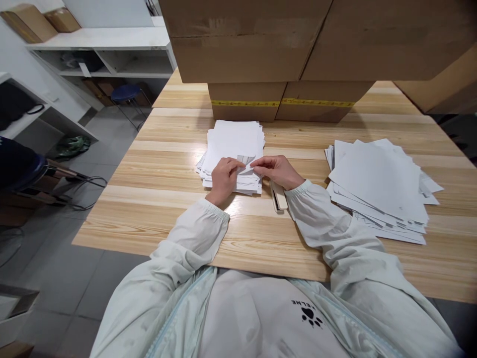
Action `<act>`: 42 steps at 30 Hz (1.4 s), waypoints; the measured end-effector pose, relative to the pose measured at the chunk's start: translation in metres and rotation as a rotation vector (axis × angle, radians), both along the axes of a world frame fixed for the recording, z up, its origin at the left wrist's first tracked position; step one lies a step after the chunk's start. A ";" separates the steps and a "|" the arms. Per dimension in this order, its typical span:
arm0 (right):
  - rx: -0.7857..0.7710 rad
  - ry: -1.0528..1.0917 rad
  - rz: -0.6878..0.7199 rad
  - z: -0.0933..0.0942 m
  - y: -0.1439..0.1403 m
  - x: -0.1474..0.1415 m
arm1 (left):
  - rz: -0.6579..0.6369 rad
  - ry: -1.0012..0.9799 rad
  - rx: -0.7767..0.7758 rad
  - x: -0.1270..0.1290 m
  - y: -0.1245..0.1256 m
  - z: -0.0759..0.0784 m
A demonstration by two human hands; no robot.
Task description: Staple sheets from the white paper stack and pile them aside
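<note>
**Lifting a sheet corner off the middle stack**

Pinching at the near edge of the paper stack (234, 149), both of your hands meet over its top sheet. Your left hand (223, 178) rests curled on the stack's near left part, fingers pressed down onto the paper. Your right hand (278, 170) comes in from 3 o'clock, its thumb and fingers closed together on the folded-up corner of the top sheet (246, 161), which shows printed lines on its underside. The stack lies at the middle of the worktop (156, 189), at 12 o'clock from your chest. A stapler (278, 197) lies on the wood just beside the stack's near right corner, partly under your right wrist. At 3 o'clock, well apart, a second, looser pile of sheets (380, 184) is fanned out. Cardboard boxes (283, 99) stand just behind the stack at 12 o'clock.
</note>
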State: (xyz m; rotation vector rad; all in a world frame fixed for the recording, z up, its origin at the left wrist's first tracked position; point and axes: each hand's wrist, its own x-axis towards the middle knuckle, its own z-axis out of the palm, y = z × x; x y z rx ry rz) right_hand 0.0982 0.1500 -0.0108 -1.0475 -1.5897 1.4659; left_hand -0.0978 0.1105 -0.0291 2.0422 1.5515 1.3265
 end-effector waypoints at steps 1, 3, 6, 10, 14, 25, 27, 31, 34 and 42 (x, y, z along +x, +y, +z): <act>-0.010 0.011 -0.015 0.000 0.000 -0.001 | -0.031 0.006 -0.014 -0.001 0.000 0.000; -0.016 0.019 -0.037 0.000 -0.001 -0.003 | -0.056 0.004 -0.050 -0.003 0.001 0.001; -0.010 0.022 -0.055 0.001 -0.002 -0.004 | -0.049 -0.006 -0.082 -0.004 0.002 0.000; -0.019 0.030 -0.054 0.002 -0.003 -0.005 | -0.037 -0.037 -0.092 -0.004 0.003 -0.001; -0.026 0.037 -0.062 0.002 -0.002 -0.005 | -0.043 -0.040 -0.091 -0.004 0.003 -0.001; -0.031 0.066 -0.057 -0.002 0.000 -0.004 | -0.018 -0.020 -0.060 -0.002 0.000 0.002; -0.035 0.071 -0.062 0.000 -0.001 -0.004 | -0.023 0.001 -0.049 -0.002 0.000 0.003; -0.050 0.103 -0.065 0.003 -0.003 -0.004 | -0.026 0.084 0.015 -0.001 0.001 -0.003; -0.096 0.119 -0.072 0.006 -0.004 -0.005 | 0.019 0.109 0.089 0.001 0.000 -0.009; -0.153 0.049 -0.141 0.015 -0.003 -0.004 | -0.123 0.115 0.226 0.014 -0.017 0.000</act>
